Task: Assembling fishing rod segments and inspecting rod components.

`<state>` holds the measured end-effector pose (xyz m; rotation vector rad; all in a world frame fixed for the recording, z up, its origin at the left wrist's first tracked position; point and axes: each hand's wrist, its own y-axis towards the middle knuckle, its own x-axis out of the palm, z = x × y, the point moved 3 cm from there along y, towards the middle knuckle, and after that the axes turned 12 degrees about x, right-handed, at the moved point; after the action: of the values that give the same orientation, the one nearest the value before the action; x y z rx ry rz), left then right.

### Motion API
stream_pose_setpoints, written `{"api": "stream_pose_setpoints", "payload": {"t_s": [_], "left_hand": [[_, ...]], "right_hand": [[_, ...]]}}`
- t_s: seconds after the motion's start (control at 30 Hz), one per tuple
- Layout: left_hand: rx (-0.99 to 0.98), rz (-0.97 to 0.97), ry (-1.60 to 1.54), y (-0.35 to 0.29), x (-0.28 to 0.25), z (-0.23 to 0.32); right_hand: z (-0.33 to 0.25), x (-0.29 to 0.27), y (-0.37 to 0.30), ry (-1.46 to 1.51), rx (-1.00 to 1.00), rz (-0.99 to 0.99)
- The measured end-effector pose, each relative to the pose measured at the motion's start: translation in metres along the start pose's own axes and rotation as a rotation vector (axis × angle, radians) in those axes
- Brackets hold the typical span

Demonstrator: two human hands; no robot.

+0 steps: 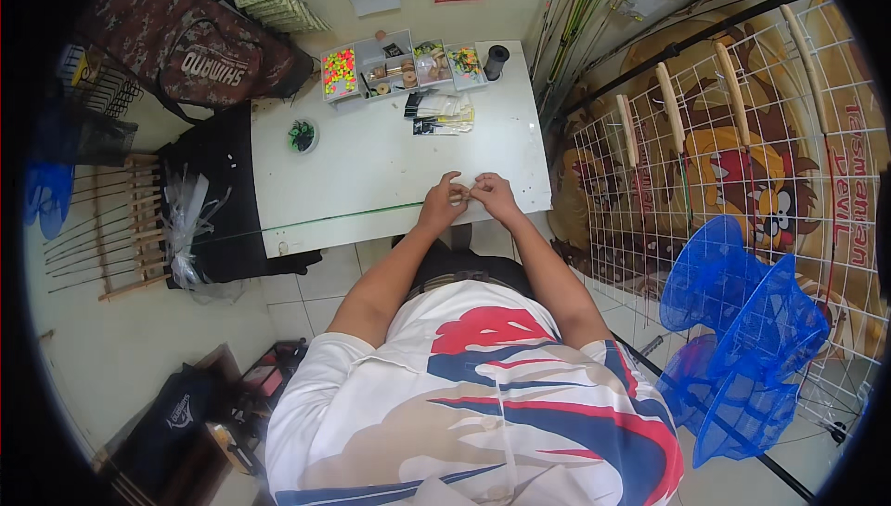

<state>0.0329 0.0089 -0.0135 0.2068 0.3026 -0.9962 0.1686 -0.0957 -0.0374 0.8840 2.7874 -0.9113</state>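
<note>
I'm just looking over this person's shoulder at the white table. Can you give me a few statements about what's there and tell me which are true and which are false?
1. Both hands meet near the front edge of the white table. True: the left hand and right hand are together there, fingertips pinched on something too small to tell.
2. The compartment box lies right beside the hands. False: it sits at the far edge.
3. A black spool stands by the box. True.
4. The small round dish is on the person's right. False: it is on the left.
5. Blue nets are to the right. True.
</note>
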Motion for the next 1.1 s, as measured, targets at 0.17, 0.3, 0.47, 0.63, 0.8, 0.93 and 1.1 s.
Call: {"api": "stream_pose_setpoints", "payload": {"t_s": [0.17, 0.3, 0.47, 0.63, 0.8, 0.93, 1.1], "left_hand": [[0.012, -0.005, 0.012, 0.004, -0.002, 0.002], [0.019, 0.005, -0.003, 0.007, -0.002, 0.003], [-0.032, -0.045, 0.039, 0.01, -0.003, 0.002], [0.086, -0.017, 0.147, 0.009, 0.0, -0.001], [0.085, 0.006, 0.228, 0.01, 0.001, -0.005], [0.209, -0.025, 0.233, 0.01, -0.002, 0.007], [0.299, -0.024, 0.214, 0.009, -0.001, 0.0]], "right_hand": [[-0.004, 0.001, -0.007, 0.109, 0.129, -0.165], [-0.013, 0.003, -0.011, 0.073, 0.14, -0.204], [-0.02, 0.003, -0.019, 0.095, 0.188, -0.256], [-0.021, 0.005, -0.019, 0.238, 0.173, -0.415], [-0.027, 0.005, -0.02, 0.206, 0.19, -0.413], [-0.029, 0.002, -0.02, 0.261, 0.275, -0.402], [-0.027, -0.004, -0.016, 0.29, 0.356, -0.399]]}}
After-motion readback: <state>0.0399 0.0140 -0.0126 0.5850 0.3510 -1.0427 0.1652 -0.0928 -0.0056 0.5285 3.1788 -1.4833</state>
